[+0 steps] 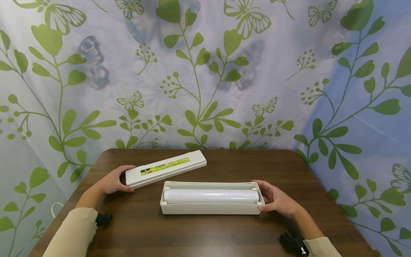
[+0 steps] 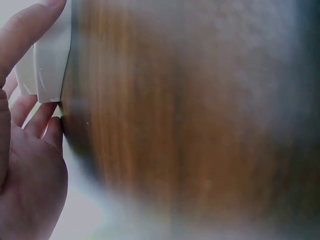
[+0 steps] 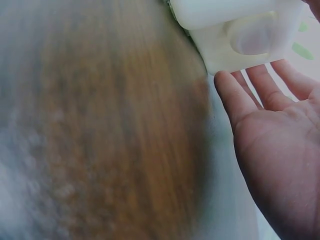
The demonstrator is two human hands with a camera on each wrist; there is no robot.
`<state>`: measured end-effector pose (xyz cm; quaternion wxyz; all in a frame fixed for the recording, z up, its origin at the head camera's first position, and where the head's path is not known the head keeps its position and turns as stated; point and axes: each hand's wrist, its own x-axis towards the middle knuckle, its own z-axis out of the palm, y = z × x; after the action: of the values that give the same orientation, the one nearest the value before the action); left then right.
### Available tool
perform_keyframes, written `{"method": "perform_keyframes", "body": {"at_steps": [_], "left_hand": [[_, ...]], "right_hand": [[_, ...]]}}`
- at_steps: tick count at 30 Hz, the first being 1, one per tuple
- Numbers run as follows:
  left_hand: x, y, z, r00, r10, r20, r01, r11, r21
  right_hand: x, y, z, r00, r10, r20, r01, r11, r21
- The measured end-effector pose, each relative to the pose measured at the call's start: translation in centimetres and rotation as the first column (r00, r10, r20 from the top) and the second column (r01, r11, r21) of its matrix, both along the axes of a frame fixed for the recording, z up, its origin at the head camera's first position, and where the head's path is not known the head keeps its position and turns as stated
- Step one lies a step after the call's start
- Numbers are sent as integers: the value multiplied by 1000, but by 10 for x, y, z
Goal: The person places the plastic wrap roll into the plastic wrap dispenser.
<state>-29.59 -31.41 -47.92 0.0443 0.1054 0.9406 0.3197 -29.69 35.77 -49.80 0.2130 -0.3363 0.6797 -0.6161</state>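
Note:
In the head view, my left hand (image 1: 112,181) grips the left end of a white lid (image 1: 166,169) with a yellow-green label, thumb on the near side and fingers on the far side. The lid lies slantwise behind a white cling film box (image 1: 210,209). Inside that lidless box rests a roll of clear film (image 1: 212,196), lying lengthwise. My right hand (image 1: 279,200) holds the box's right end, with the thumb at its near corner and fingers at the far one. The right wrist view shows the box end (image 3: 210,47) with a round recess.
Everything rests on a brown wooden table (image 1: 212,235) with rounded far corners. Behind it hangs a curtain (image 1: 205,78) printed with green leaves and butterflies. Black straps circle both wrists, below beige sleeves (image 1: 72,232).

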Motion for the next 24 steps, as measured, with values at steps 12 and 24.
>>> {"method": "perform_keyframes", "body": {"at_steps": [12,24], "left_hand": [[-1,0,-3,1000,-7,-22,6,1000,-19],[-1,2,-2,999,-7,-33,7,1000,-29]], "right_hand": [[-1,1,0,1000,2,-11,-2,1000,-2],[-1,0,0,1000,3,-3,-3,1000,-3]]}}
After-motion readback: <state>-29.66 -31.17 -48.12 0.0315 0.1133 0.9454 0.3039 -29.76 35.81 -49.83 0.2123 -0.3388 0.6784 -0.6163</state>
